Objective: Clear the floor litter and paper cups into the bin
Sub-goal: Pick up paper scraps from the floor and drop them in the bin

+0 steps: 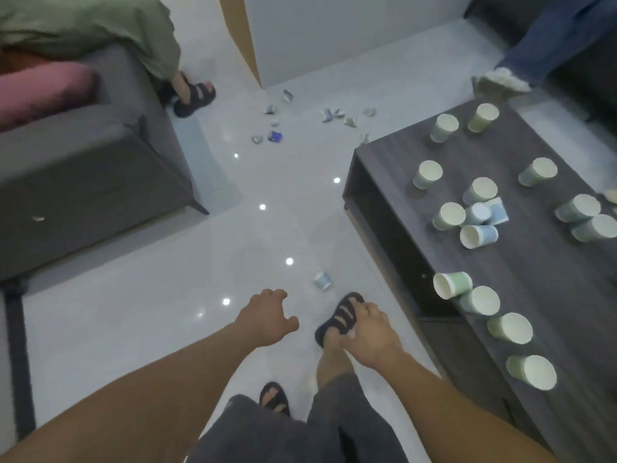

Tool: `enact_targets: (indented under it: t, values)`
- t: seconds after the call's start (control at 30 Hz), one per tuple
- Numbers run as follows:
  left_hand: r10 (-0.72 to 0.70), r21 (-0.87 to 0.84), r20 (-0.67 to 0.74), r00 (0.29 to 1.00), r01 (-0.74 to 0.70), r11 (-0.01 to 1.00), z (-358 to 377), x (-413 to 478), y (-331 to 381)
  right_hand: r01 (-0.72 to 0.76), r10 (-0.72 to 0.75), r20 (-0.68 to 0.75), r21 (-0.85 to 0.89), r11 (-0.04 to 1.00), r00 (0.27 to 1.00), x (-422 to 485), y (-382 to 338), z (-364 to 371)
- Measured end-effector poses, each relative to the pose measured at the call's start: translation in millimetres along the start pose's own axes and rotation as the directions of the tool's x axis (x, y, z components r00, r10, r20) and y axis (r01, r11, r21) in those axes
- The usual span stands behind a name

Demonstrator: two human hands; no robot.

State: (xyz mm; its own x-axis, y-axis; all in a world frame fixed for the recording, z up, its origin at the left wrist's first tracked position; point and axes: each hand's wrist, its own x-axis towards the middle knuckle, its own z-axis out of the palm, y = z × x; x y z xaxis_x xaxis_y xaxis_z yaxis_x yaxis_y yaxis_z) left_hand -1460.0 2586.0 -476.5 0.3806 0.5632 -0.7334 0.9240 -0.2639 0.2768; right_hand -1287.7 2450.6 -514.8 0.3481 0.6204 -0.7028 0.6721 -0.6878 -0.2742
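- Head view; the step in hand looks like the approach to a first pick; left hand (268,315) loosely curled, holding nothing; right hand (369,335) relaxed, also empty
- Blue cup (323,281) lies on its side just ahead of the forward foot; floor litter (275,137) is scattered well beyond it; table cups (480,190) crowd the table (551,279) at right; bin not in view
- Next move likely calls for a bend and a low reach to the blue cup
- Glossy pale floor (133,295); grey sofa (83,182) at left
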Motion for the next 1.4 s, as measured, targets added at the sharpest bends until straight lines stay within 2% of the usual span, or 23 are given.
enact_targets:
  t: [0.13,0.27,0.43,0.57,0.77,0.9,1.0,1.07,1.13,1.23,1.33,1.4]
  values:
    - [-0.053,-0.118,-0.002,0.999,0.052,0.992,6,89,28,-0.075,0.073,0.083,0.028,0.997,0.994,103,19,-6]
    - [-0.087,-0.140,0.051,0.995,0.093,0.986,27,196,38,-0.101,0.098,0.137,0.012,0.995,0.986,209,38,10]
    - [-0.135,-0.149,0.045,0.990,0.140,0.979,75,336,23,-0.037,0.040,0.180,-0.019,0.999,0.983,343,57,64]
    - [-0.093,-0.111,0.099,0.991,0.104,0.988,126,428,-4,-0.050,0.050,0.191,-0.002,0.999,0.980,437,64,132]
    - [-0.135,-0.146,0.168,0.977,0.160,0.976,201,510,-72,-0.068,0.067,0.196,-0.001,0.998,0.978,526,74,239]
    - [-0.166,-0.181,0.187,0.968,0.200,0.963,222,517,-106,-0.045,0.052,0.095,-0.077,0.996,0.994,542,79,276]
    - [-0.202,-0.279,0.191,0.961,0.251,0.927,210,512,-112,-0.039,0.040,0.091,-0.012,0.999,0.995,534,71,270]
    - [-0.179,-0.345,0.203,0.963,0.241,0.907,187,505,-105,-0.048,0.039,0.103,0.095,0.994,0.994,518,54,252]
    - [-0.133,-0.402,0.205,0.970,0.207,0.892,153,498,-96,0.019,-0.035,0.079,0.195,0.981,0.996,495,31,226]
    - [-0.064,-0.471,0.255,0.965,0.182,0.863,87,486,-81,0.161,-0.166,-0.007,0.272,0.949,0.986,465,-7,172]
    - [0.017,-0.522,0.304,0.952,0.152,0.839,12,473,-63,0.178,-0.168,-0.058,0.296,0.939,0.984,449,-47,100]
    - [0.098,-0.531,0.264,0.960,0.059,0.845,-36,464,-51,0.174,-0.161,-0.069,0.290,0.941,0.984,447,-73,56]
